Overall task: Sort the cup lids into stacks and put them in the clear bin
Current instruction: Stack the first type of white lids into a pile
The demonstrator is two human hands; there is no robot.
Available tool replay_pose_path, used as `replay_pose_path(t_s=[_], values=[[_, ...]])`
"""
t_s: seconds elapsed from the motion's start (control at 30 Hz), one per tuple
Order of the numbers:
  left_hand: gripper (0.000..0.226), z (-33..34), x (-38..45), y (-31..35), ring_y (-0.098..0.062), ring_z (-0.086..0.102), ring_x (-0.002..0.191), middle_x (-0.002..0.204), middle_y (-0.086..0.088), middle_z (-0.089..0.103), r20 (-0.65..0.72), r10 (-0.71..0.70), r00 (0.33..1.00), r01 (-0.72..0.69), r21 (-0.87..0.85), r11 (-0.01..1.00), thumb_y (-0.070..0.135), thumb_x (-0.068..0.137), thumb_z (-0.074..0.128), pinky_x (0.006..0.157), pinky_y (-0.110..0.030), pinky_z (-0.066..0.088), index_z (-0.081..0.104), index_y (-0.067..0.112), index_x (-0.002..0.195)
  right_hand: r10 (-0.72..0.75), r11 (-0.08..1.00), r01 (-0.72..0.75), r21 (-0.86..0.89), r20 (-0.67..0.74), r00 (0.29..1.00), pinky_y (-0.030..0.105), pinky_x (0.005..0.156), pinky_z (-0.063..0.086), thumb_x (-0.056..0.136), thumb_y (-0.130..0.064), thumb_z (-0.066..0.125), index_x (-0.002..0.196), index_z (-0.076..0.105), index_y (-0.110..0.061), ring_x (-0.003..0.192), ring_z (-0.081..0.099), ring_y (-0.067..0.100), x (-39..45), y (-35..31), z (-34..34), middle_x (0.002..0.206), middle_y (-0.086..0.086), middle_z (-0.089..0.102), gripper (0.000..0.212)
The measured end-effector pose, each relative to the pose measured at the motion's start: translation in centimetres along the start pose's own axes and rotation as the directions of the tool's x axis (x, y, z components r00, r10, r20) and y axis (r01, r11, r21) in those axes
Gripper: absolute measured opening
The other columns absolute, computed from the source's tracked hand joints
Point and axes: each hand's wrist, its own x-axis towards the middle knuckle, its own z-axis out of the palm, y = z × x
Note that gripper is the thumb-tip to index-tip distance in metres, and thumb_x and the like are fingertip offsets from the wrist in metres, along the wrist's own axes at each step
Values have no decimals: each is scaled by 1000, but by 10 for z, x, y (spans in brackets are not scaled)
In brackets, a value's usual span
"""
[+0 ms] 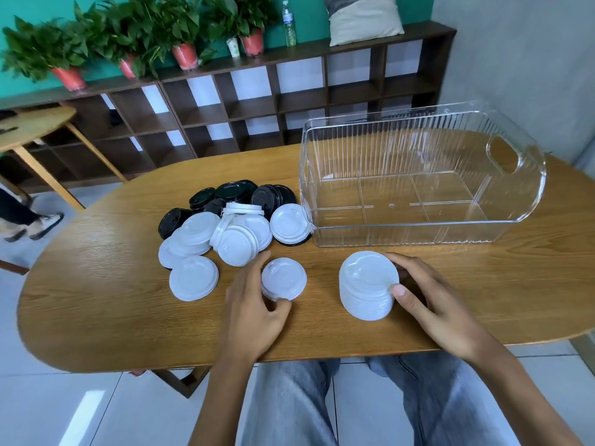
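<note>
A stack of white cup lids stands on the wooden table near its front edge. My right hand grips the stack from the right, thumb on its front rim. My left hand holds a single white lid between thumb and fingers, just left of the stack. A loose pile of white lids and black lids lies behind my left hand. The clear bin stands at the back right with nothing inside it.
A dark wooden cubby shelf with potted plants, a bottle and a cushion runs along the back wall. A second wooden table stands at the left, with a person's feet on the floor beside it.
</note>
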Motion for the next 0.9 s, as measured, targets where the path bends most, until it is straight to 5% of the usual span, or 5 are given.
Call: replay_pose_path(t_s=[0.17,0.43,0.57,0.77,0.9], values=[[76,1,1,1,-15,53,127,134,6,58,24,4,1000,-4,23,1000,18,81,82,113,-50,39,47,21,149,-3,1000,3,-19,6,1000,42,109,40,92,-66,42,143,41,-45,129,50,6,1,-1,0,133,-27,53,55],[82,0,2,1,21,20,121,144,26,41,87,57,995,-63,72,995,52,84,74,119,-38,27,36,33,154,-4,999,4,-34,4,1000,43,107,41,92,-66,42,143,41,-46,127,51,6,1,0,1,133,-28,53,54],[90,7,8,12,8,35,137,151,25,43,157,102,982,-119,98,988,79,76,55,117,-31,21,31,39,153,-3,999,4,-39,5,1000,44,107,41,92,-70,41,142,40,-48,127,50,6,2,2,1,133,-28,53,54],[78,29,13,21,-4,44,134,143,16,50,83,103,991,-111,99,989,56,83,74,116,-35,25,40,33,149,-1,999,1,-39,5,1000,45,107,40,92,-69,42,142,41,-47,127,50,6,2,3,1,134,-29,53,54],[71,29,14,17,-5,43,135,143,18,50,85,105,991,-114,108,988,46,87,74,109,-25,18,41,32,148,7,1000,-6,-28,2,1000,44,107,41,91,-68,43,142,43,-44,127,51,6,2,2,0,133,-27,54,56]])
